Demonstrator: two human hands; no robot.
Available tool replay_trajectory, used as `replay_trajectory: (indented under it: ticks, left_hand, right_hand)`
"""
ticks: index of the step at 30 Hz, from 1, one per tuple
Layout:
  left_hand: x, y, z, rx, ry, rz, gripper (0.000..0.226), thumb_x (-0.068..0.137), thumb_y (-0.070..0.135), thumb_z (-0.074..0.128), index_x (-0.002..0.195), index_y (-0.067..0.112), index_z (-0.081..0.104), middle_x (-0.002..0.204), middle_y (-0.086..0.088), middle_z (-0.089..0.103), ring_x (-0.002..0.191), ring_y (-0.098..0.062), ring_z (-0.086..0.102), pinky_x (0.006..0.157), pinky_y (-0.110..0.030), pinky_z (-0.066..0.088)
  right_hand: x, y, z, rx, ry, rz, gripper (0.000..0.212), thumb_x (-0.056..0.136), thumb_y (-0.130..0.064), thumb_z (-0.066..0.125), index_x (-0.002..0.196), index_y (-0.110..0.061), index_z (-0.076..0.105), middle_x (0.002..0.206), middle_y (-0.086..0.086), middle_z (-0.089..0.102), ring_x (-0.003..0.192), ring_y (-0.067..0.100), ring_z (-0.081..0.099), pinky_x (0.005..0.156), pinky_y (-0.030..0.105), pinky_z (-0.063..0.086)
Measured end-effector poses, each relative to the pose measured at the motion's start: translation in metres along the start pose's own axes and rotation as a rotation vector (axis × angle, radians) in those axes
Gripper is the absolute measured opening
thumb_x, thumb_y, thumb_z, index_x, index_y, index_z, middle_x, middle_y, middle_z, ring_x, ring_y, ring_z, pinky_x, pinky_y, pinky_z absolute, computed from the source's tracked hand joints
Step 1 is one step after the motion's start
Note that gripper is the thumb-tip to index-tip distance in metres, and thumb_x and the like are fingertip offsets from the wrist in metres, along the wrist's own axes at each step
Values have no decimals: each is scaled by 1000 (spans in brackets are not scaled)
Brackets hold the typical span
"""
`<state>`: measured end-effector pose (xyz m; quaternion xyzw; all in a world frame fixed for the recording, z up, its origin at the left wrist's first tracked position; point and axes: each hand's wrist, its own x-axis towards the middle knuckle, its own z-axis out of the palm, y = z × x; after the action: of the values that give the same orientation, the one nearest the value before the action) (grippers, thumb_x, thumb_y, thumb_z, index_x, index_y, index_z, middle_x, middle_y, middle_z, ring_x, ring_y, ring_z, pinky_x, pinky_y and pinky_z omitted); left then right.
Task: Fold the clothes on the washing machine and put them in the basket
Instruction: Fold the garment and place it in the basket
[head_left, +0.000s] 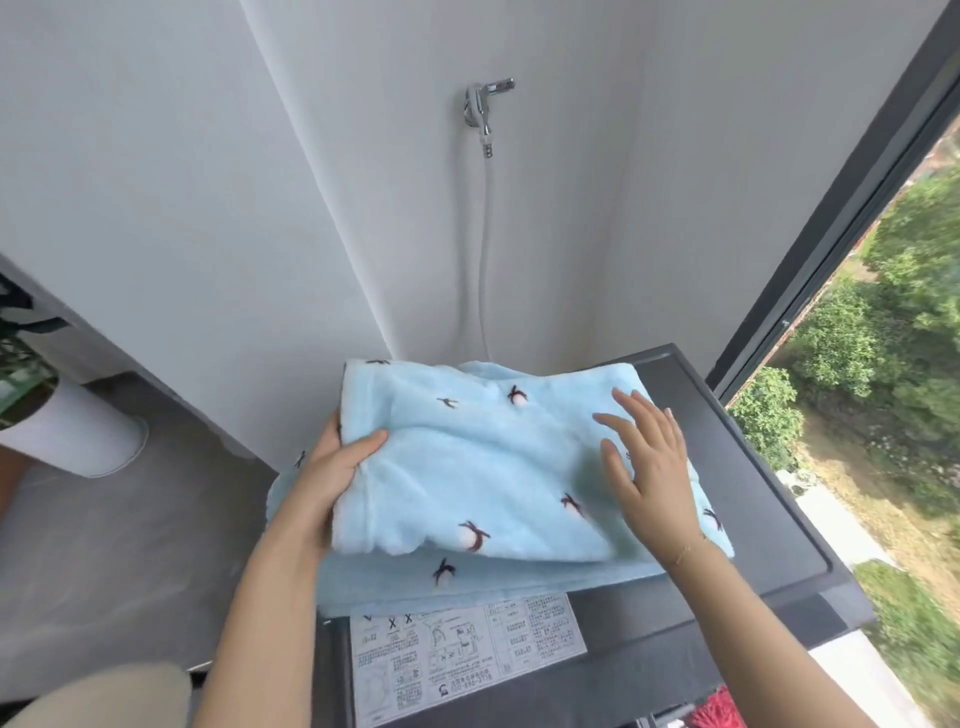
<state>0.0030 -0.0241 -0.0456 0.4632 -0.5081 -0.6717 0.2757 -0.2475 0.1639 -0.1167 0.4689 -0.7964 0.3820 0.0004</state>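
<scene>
- A light-blue fleece garment (483, 467) with small penguin prints lies partly folded on the dark top of the washing machine (753, 467), its upper layer doubled over a lower layer that sticks out at 6 o'clock and at 9 o'clock.
- The left hand (332, 467) grips the folded edge at 9 o'clock of the garment: the thumb lies on top of the cloth, the fingers are tucked underneath and hidden.
- The right hand (649, 457) rests flat on the upper layer toward 3 o'clock, fingers spread and straight, pointing to about 11 o'clock; a thin bracelet shows on the wrist.
- A white instruction sticker (467, 654) sits on the machine's top at 6 o'clock of the garment, its upper edge covered by the cloth.
- On the white wall at 12 o'clock a chrome tap (485, 106) carries a pale hose (485, 249) that drops behind the machine.
- A white cylindrical pot (78, 431) stands on the grey floor at 9 o'clock.
- A window (883, 322) with a dark frame at 3 o'clock shows green trees outside.
- Something red and fringed (719, 714) peeks out at 5 o'clock, too little visible to tell what it is.
</scene>
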Motion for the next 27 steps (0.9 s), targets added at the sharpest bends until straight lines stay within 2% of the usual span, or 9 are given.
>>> replay_trajectory:
  ticks: [4, 7, 11, 15, 17, 18, 20, 22, 27]
  left_hand:
    - [10, 5, -77, 80, 38, -58, 39, 89, 16, 65, 126, 22, 54, 112, -2, 70, 99, -21, 69, 76, -35, 55]
    - [24, -37, -128, 200, 147, -168, 39, 88, 19, 68, 124, 9, 54, 115, -12, 67, 94, -23, 68, 71, -33, 54]
    - [40, -95, -149, 197, 211, -298, 40, 86, 24, 70, 118, 3, 58, 115, -18, 67, 99, -32, 66, 87, -46, 54]
    - [45, -118, -150, 139, 303, -360, 58, 69, 52, 81, 104, 9, 63, 109, -14, 69, 95, -30, 67, 89, -49, 54]
    - [41, -116, -147, -15, 271, -505, 80, 56, 66, 81, 109, 10, 61, 108, -13, 69, 94, -30, 68, 85, -48, 55]
    - [36, -110, -142, -113, 205, -600, 77, 63, 68, 76, 113, 12, 60, 108, -15, 69, 95, -31, 67, 84, -47, 54]
    - [33, -109, -140, -299, 39, -754, 66, 79, 68, 60, 115, 13, 62, 112, -19, 69, 105, -35, 63, 94, -49, 47]
    - [31, -115, -140, -424, -38, -777, 66, 81, 65, 59, 123, 14, 62, 122, -18, 65, 118, -35, 58, 105, -52, 40]
    - [29, -115, -150, -497, 172, -633, 54, 80, 35, 71, 126, 9, 60, 114, -15, 70, 107, -29, 66, 88, -43, 51]
  right_hand:
    - [20, -35, 36, -69, -180, 32, 59, 94, -53, 21, 140, -28, 50, 158, -4, 27, 150, 16, 9, 120, 37, -8]
    - [6, -46, 80, -235, -433, 97, 74, 84, -66, 6, 151, -41, 22, 163, -10, 2, 150, 16, -11, 116, 45, -17]
    - [-16, -32, 112, -441, -559, 151, 73, 83, -67, -2, 152, -44, -8, 160, -13, -19, 145, 14, -27, 115, 54, -18]
    - [-14, -34, 118, -466, -539, 154, 72, 84, -67, 1, 153, -43, -4, 161, -14, -16, 146, 13, -24, 115, 51, -20]
    - [-13, -45, 123, -453, -454, 174, 72, 87, -59, 9, 155, -35, 11, 163, -8, -5, 148, 16, -16, 116, 48, -19]
    - [-13, -56, 127, -441, -378, 145, 70, 88, -51, 15, 154, -28, 22, 163, -3, 5, 150, 18, -9, 117, 46, -16]
    - [-15, -84, 141, -388, -284, 3, 62, 91, -38, 29, 149, -18, 36, 160, 3, 21, 148, 21, 7, 118, 45, -4]
    - [-26, -106, 162, -332, -352, -126, 59, 94, -34, 33, 150, -19, 34, 159, 2, 21, 148, 21, 14, 118, 44, 4]
    - [-48, -101, 187, -366, -506, -96, 57, 99, -40, 27, 153, -22, 26, 161, -2, 14, 150, 18, 10, 119, 40, -1]
